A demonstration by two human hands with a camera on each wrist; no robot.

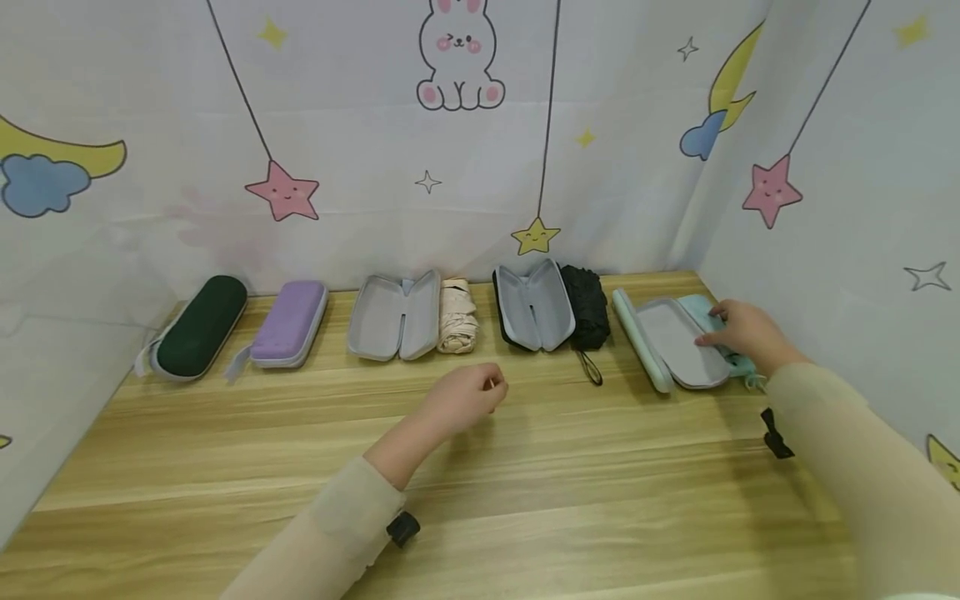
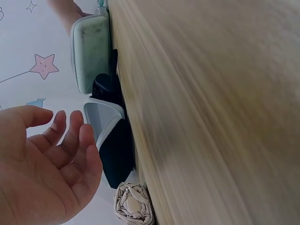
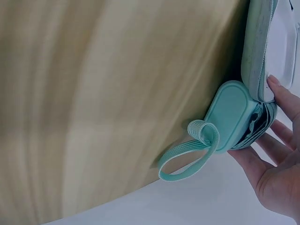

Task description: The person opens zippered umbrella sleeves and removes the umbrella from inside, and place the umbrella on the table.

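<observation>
My right hand [image 1: 750, 333] is at the far right, fingers bent round a mint folding umbrella [image 3: 229, 112] with a looped wrist strap [image 3: 190, 154]. Its thumb lies along the rim of an unzipped mint case [image 1: 678, 342], whose pale grey inside faces up. The umbrella lies right against this case, partly hidden by the hand. Over the middle of the table, my left hand [image 1: 461, 396] has loosely bent fingers and holds nothing. Nearest to it are a beige folded umbrella [image 1: 457, 317] and an open black case [image 1: 534, 308].
A black folded umbrella [image 1: 587, 307] with a cord loop lies beside the black case. Left of the beige one sits another open case [image 1: 393, 317], grey inside. Farther left are closed purple [image 1: 291, 323] and dark green [image 1: 201, 327] cases. Printed cloth walls [image 1: 360, 142] border the wooden table [image 1: 262, 467].
</observation>
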